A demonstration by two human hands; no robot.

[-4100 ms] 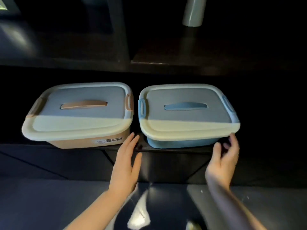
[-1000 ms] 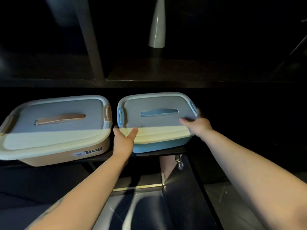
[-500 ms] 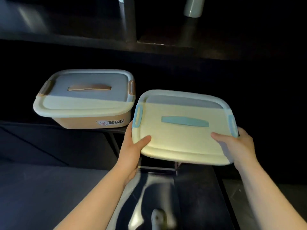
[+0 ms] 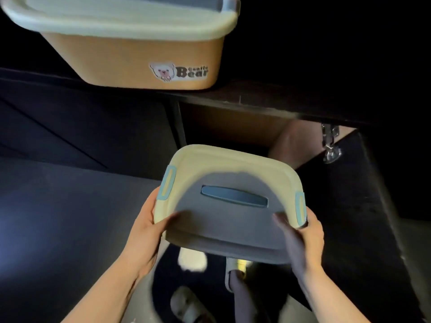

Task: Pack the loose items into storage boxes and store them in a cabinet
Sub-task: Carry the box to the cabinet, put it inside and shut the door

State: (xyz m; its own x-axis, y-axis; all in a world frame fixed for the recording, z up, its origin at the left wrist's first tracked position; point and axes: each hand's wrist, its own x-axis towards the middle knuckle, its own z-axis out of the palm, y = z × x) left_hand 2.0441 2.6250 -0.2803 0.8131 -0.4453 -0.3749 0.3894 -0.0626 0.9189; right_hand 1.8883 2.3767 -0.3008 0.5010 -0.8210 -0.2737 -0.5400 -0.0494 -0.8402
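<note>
Blue box [image 4: 231, 206] at lower centre of the frame, lid on, held in the air by both hands in front of the open cabinet [image 4: 233, 127]. Cream lid has a blue handle [image 4: 234, 199] set in its middle and blue clips at its left and right edges. Near part of the lid is in shadow.

Left hand [image 4: 147, 231] clamped on the box's left edge, thumb over the lid, fingers under and out of sight. Right hand [image 4: 300, 238] clamped on the right near corner, thumb on the lid, just below the right clip.

Orange box [image 4: 137, 59] at upper left of the frame, lid on, sitting on the worktop [image 4: 268, 101] edge, partly cut off by the top of the frame. "Bear" sticker [image 4: 178, 72] on its front wall.

Below the worktop the cabinet is open at centre; its interior looks brown. Door [image 4: 349, 194] swung out at right of the frame, metal hinge [image 4: 330, 145] at its upper edge.

Slippered feet [image 4: 186, 304] on the floor at the bottom, under the blue box, blurred.
</note>
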